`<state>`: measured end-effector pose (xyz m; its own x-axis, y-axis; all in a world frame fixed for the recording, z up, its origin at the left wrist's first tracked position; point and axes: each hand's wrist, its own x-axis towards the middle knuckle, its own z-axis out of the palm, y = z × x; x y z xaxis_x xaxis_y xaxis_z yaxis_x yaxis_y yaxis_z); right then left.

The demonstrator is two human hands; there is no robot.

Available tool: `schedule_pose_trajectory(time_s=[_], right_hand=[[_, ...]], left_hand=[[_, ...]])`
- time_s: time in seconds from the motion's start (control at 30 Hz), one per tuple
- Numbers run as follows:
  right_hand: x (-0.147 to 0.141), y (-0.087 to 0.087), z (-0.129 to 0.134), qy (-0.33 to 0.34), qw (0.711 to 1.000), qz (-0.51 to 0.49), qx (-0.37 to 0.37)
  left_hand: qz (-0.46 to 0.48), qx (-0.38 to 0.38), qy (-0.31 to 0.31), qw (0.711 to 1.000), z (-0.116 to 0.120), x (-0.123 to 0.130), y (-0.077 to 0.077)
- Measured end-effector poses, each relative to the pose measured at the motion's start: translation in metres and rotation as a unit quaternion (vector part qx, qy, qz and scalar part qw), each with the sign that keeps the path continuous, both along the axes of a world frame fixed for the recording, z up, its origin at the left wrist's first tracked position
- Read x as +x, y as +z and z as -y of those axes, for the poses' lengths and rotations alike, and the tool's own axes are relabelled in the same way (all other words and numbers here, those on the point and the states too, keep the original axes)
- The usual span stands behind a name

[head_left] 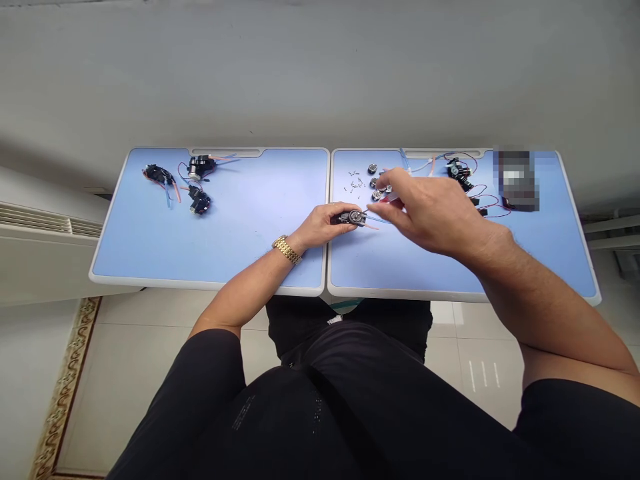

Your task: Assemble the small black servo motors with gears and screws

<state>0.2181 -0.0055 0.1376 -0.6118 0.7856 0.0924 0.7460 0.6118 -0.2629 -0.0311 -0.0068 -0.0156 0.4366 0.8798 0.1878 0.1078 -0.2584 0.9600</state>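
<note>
While the left hand point(317, 227) pinches a small black motor assembly point(350, 217) just right of the blue desk's point(250, 233) seam, its rigid, seemingly light housing offers the surest hold, not its thin leads point(373, 223); the right hand's point(425, 213) grip over metal discs point(376, 183) is indeterminate.

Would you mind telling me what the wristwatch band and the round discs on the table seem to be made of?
The wristwatch band looks like gold-toned metal, its links shining. The round discs look like polished silvery metal, perhaps steel, too small to be sure.
</note>
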Motion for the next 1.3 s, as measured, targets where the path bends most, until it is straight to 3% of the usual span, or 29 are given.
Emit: schedule_pose_trajectory(time_s=[0.07, 0.23, 0.4, 0.6, 0.8, 0.97, 1.17, 1.3], right_hand=[[-0.0006, 0.0001, -0.0001, -0.005, 1.000, 0.015, 0.005], [0.0007, 0.0017, 0.0003, 0.055, 0.997, -0.045, -0.022], [-0.0015, 0.0018, -0.0004, -0.022, 1.000, 0.002, -0.013], [0.0008, 0.0038, 0.0006, 0.057, 0.997, -0.048, -0.021], [-0.0013, 0.0003, -0.0012, -0.013, 1.000, 0.006, 0.005], [0.0013, 0.0031, -0.0003, 0.058, 0.997, -0.048, -0.011], [-0.0016, 0.0011, -0.0004, -0.021, 1.000, 0.010, -0.004], [0.0001, 0.0025, -0.0007, 0.042, 0.999, -0.026, -0.009]], left_hand=[[-0.001, -0.001, 0.000, 1.000, 0.0002, -0.0001, 0.0004], [0.005, -0.006, 0.000, 1.000, 0.0000, -0.0002, -0.0006], [0.006, -0.002, 0.000, 1.000, 0.0000, -0.0001, -0.0016], [-0.003, -0.005, 0.004, 1.000, 0.0004, 0.0000, -0.0005], [-0.004, 0.002, 0.001, 1.000, 0.0009, -0.0005, -0.0002], [-0.005, -0.004, -0.001, 1.000, 0.0013, 0.0002, 0.0005], [-0.010, -0.002, 0.001, 1.000, 0.0011, 0.0001, -0.0007], [-0.007, -0.002, 0.000, 1.000, 0.0011, 0.0004, -0.0007]])
